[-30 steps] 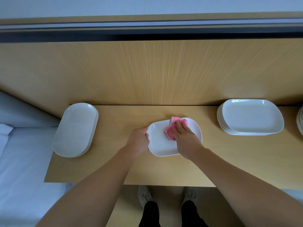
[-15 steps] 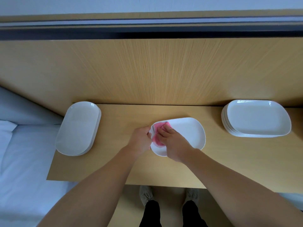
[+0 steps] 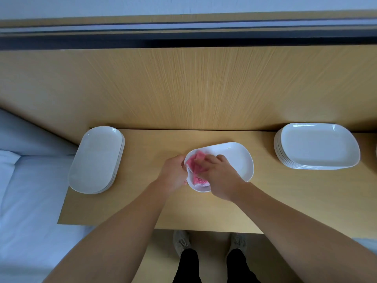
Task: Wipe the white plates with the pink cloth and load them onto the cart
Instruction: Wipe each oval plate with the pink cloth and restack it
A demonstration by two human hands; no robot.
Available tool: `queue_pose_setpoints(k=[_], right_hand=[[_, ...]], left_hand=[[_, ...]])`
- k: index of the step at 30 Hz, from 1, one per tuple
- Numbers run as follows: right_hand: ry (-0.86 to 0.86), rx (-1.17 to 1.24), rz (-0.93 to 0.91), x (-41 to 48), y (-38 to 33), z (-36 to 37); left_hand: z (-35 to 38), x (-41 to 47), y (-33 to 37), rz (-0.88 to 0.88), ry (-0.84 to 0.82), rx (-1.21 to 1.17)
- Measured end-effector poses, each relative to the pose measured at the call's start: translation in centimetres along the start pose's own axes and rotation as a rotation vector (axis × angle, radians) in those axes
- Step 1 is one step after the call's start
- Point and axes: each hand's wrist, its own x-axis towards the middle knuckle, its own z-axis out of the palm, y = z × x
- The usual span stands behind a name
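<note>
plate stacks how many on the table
2: a left stack and a right stack, at opposite ends of the table. Between them lies a single plate under the pink cloth, not stacked. A sliver at the far right edge may be a third stack.

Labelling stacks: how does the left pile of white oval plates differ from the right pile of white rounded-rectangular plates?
The left pile of white oval plates is narrow, its long axis running roughly front to back; the right pile of white rounded-rectangular plates is broader, lying crosswise. The right pile shows more stacked rims than the left. Both are plain white.
</note>
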Motion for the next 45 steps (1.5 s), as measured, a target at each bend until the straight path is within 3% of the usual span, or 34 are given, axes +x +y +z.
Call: queue_pose_setpoints(k=[4, 8, 14, 19, 26, 31, 35, 39, 41, 43, 45], right_hand=[[0.107, 0.049, 0.291, -0.7, -1.0, -0.3], [-0.004, 0.004, 0.491, 1.2, -2.3, 0.3], [-0.126, -0.054, 0.362, 1.7, -1.0, 1.7], [0.042, 0.096, 0.074, 0.6, 0.1, 3.1], [-0.032, 0.119, -0.150, -1.3, 1.4, 2.7], [-0.120, 0.201, -0.112, -3.1, 2.8, 1.8], [-0.030, 0.210, -0.048, -4.9, 4.6, 1.9], [0.063, 0.215, 0.046, -4.2, 2.7, 1.7], [0.021, 0.194, 0.117, -3.3, 1.7, 1.5], [-0.071, 0.106, 0.190, -2.8, 1.2, 1.6], [-0.009, 0.078, 0.228, -2.8, 0.5, 1.9]], left_hand=[[-0.2, 0.2, -0.1, -0.028, -0.008, 0.020], [-0.1, 0.0, 0.6, -0.035, -0.026, 0.010], [-0.1, 0.2, 0.3, -0.023, -0.043, -0.001], [-0.1, 0.3, 0.7, -0.034, -0.022, 0.001], [0.5, 0.5, 1.4, -0.043, 0.104, 0.216], [0.5, 0.8, 1.5, -0.053, 0.114, 0.219], [0.8, 0.9, 1.4, -0.064, 0.137, 0.253], [1.5, 0.3, 2.2, -0.009, 0.170, 0.617], [1.6, 0.0, 2.1, 0.044, 0.186, 0.792], [1.8, -0.3, 1.4, 0.177, 0.147, 0.955], [2.3, -0.8, 0.9, 0.335, 0.054, 1.002]])
